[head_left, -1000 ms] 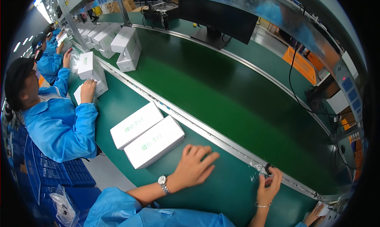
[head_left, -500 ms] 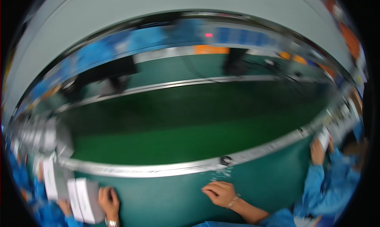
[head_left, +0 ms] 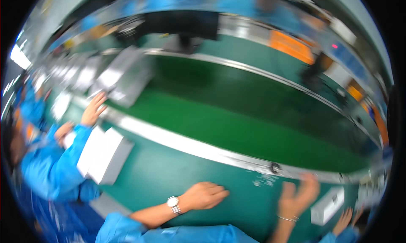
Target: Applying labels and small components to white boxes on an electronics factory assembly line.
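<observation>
My left hand (head_left: 205,196), with a watch at the wrist, is over the green bench top (head_left: 165,173). Its fingers are curled together and nothing shows in them. To the right, my right hand (head_left: 298,196) is raised, fingers spread and somewhat blurred, holding nothing. Small clear bits (head_left: 265,180) lie on the bench between my hands, towards the metal rail (head_left: 186,145). Beside the right hand is a long white box (head_left: 327,205). White boxes (head_left: 105,154) stand at the left, out of my hands' reach.
A co-worker's blue sleeve (head_left: 63,167) and hand (head_left: 94,109) are at the left; another person's hand (head_left: 343,222) is near the right-hand box. Beyond the rail runs a green belt (head_left: 237,128) with grey bins (head_left: 124,80). A round black piece (head_left: 275,167) sits on the rail.
The view has swung left, so the scene sits further right. My left hand has left the white boxes' side and come near the middle. My right hand has moved right and opened.
</observation>
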Demonstrator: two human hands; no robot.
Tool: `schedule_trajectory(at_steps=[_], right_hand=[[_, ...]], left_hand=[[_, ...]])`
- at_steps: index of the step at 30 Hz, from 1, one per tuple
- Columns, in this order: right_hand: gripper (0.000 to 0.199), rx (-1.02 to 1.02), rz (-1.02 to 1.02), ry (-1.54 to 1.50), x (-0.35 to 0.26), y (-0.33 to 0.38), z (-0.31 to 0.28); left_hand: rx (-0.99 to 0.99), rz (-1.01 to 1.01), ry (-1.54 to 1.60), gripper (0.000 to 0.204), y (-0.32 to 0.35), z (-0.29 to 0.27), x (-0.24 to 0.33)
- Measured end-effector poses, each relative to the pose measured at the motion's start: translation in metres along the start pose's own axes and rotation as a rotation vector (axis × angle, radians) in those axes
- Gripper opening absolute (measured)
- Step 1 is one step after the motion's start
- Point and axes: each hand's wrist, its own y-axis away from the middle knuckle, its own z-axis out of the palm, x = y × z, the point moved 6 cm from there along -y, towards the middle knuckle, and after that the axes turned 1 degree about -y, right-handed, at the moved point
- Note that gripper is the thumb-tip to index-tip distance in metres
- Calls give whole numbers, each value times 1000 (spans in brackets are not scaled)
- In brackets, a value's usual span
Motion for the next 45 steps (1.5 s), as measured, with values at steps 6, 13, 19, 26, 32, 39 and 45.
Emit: schedule_trajectory(at_steps=[6,13,19,26,32,39,45], right_hand=[[101,11,40,1260,295,52,-70],[94,-215,257,311,290,48,-80],[74,-628,-67,-461,18,23,-31],[57,-839,-716,-623,-111,21,15],[34,-724,-423,-583,-118,34,6],[31,-651,-362,-508,-134,45,5],[29,-699,-326,-486,-138,47,7]], left_hand=[[177,-203,157,11,22,-17,-13],[201,-290,257,14,14,-12,-15],[136,-460,352,63,8,-43,-22],[-83,-509,453,113,20,-45,-29],[23,-511,436,92,40,-38,-33],[39,-514,415,89,40,-40,-37],[95,-452,371,84,42,-35,-39]])
